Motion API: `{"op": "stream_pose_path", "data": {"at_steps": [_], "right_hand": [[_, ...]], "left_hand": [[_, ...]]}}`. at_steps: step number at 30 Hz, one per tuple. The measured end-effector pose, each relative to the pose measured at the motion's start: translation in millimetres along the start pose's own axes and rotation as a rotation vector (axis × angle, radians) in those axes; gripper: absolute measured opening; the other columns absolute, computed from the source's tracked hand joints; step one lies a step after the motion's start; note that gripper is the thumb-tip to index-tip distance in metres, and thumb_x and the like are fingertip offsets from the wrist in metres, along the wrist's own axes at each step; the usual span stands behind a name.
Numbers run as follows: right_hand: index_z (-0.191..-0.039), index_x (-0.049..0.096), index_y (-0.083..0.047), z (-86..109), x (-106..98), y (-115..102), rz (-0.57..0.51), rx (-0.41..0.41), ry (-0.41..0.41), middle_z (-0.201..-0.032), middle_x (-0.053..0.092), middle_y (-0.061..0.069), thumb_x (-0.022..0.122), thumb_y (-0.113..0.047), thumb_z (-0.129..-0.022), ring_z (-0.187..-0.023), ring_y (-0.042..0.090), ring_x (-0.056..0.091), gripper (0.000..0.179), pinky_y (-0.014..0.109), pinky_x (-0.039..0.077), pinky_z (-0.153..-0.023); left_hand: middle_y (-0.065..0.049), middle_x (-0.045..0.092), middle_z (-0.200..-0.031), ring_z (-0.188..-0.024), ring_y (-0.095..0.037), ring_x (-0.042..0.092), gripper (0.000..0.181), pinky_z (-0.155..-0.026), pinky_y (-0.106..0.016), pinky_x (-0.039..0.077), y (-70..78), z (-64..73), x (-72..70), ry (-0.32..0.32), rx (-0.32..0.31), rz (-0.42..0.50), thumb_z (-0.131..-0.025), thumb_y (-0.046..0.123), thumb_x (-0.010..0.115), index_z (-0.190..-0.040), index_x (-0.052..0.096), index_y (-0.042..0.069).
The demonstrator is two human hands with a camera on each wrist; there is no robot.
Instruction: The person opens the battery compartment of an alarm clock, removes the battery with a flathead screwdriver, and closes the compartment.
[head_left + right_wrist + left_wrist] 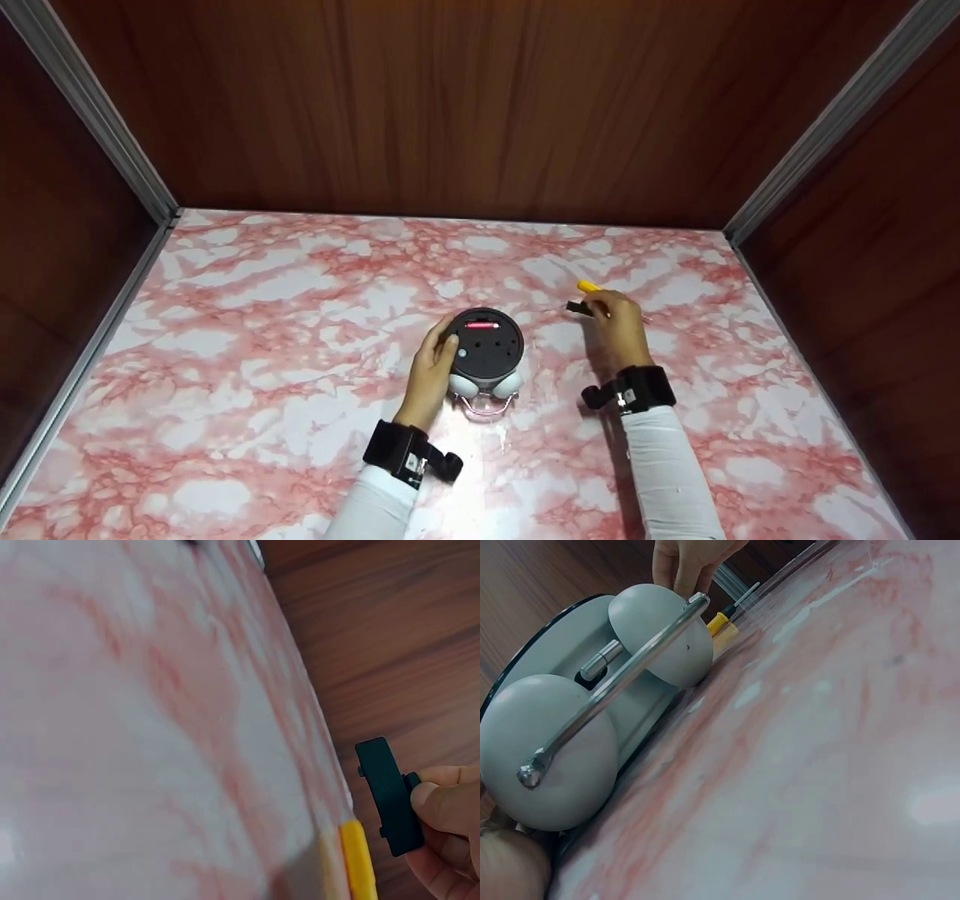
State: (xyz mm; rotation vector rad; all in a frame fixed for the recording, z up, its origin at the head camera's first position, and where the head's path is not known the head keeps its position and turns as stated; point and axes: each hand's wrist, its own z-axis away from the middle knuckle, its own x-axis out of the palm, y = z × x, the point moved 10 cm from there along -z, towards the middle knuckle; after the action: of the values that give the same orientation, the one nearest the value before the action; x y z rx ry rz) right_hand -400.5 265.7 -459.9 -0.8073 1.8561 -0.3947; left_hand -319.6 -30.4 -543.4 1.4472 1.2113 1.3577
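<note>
In the head view, an alarm clock (486,346) lay face down near the middle of the frame on the pink marbled counter (262,315), its twin bells (484,385) toward the bottom edge. Its battery bay stood open, with a red-wrapped battery (481,325) already seated in it, so the cover was off and, by my reading, closing the bay was what remained. The left hand (433,367) reached in from the lower left and cupped the clock's left rim, thumb curled over the edge. The right hand (616,326), right of centre, pinched a small black battery cover (577,307) at its fingertips, lifted just above the counter; a yellow-handled tool (589,286) lay on the counter just beyond it. In the left wrist view, the two grey bells (600,705) and the metal handle (615,686) filled the left half, with the yellow tool (721,626) and the other hand's fingers (682,566) at the top edge; the left hand itself showed only as a blur at the bottom left corner. In the right wrist view, fingertips (442,810) at the right edge clamped the black cover (386,795) on its end, tilted upright, with the yellow tool (358,859) below it at the counter's edge.
</note>
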Motion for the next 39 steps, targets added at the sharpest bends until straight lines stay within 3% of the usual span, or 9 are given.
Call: {"op": "stream_pose_path", "data": {"at_steps": [15,25,39], "right_hand": [[-0.094,0.073,0.007,-7.2,12,19,0.069,-0.019,-0.08,-0.099,0.072,0.025,0.066,0.009,-0.093,-0.099,0.04,0.067,0.008,0.051,0.055,-0.09],[-0.097,0.073,0.007,-11.2,17,30,0.044,0.061,-0.128,-0.103,0.07,0.026,0.064,0.008,-0.095,-0.104,0.041,0.065,0.009,0.051,0.054,-0.094],[-0.093,0.071,0.008,-10.1,20,25,0.112,-0.037,-0.096,-0.096,0.069,0.024,0.065,0.012,-0.091,-0.097,0.042,0.066,0.007,0.052,0.054,-0.088]], "left_hand": [[-0.018,0.046,-0.153,-0.141,-0.029,0.045,0.047,-0.117,-0.035,0.036,0.7,-1.9,-1.1,-0.005,0.021,-0.021,-0.107,0.013,0.05,-0.152,0.041,0.0],[-0.02,0.044,-0.154,-0.143,-0.03,0.041,0.049,-0.12,-0.036,0.031,-0.5,-2.7,-1.4,0.002,0.002,-0.008,-0.107,0.012,0.051,-0.152,0.04,-0.003],[-0.019,0.044,-0.154,-0.143,-0.029,0.042,0.049,-0.118,-0.035,0.034,0.6,-1.0,-0.1,-0.009,0.007,0.017,-0.107,0.013,0.05,-0.153,0.04,-0.001]]}}
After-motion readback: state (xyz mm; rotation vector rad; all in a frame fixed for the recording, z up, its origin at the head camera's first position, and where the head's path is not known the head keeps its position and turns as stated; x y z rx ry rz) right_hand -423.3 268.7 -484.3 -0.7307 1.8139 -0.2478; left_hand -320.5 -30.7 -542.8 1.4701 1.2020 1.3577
